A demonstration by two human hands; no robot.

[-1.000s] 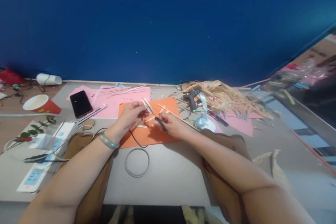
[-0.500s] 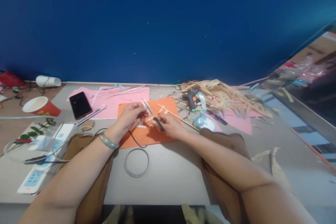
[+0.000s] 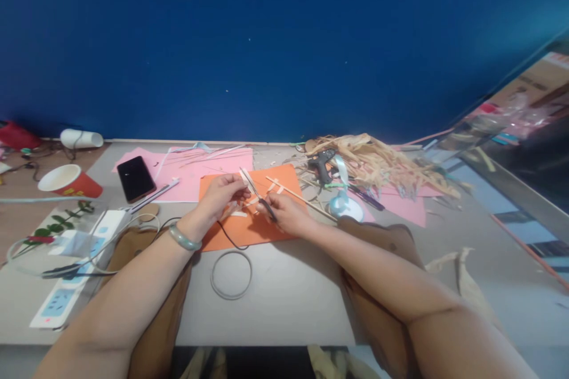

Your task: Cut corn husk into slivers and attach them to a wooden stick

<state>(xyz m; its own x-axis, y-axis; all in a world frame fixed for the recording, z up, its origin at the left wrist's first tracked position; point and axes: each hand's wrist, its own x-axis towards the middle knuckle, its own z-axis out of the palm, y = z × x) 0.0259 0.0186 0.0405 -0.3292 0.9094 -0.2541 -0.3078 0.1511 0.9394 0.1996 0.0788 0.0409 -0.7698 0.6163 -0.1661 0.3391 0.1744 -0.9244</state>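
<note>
My left hand [image 3: 221,195] is closed in a pinch on a thin pale strip [image 3: 246,177] that sticks up over the orange paper sheet [image 3: 231,231]. My right hand [image 3: 287,213] is closed round small scissors [image 3: 262,198], whose blades point at the strip. Several short pale strip pieces [image 3: 274,186] lie on the orange sheet near the fingers. A long wooden stick [image 3: 302,198] lies slantwise just right of my right hand. A green bangle [image 3: 184,239] is on my left wrist.
A wire ring [image 3: 232,274] lies in front of the orange sheet. A phone [image 3: 136,178] rests on pink paper [image 3: 195,169] at the left, by a red cup [image 3: 69,180] and a power strip [image 3: 73,272]. A glue gun [image 3: 323,166], ribbon roll [image 3: 344,206] and raffia pile [image 3: 382,166] sit at the right.
Both hands have stayed over the orange sheet; the right hand with the scissors has edged slightly left toward the strip.
</note>
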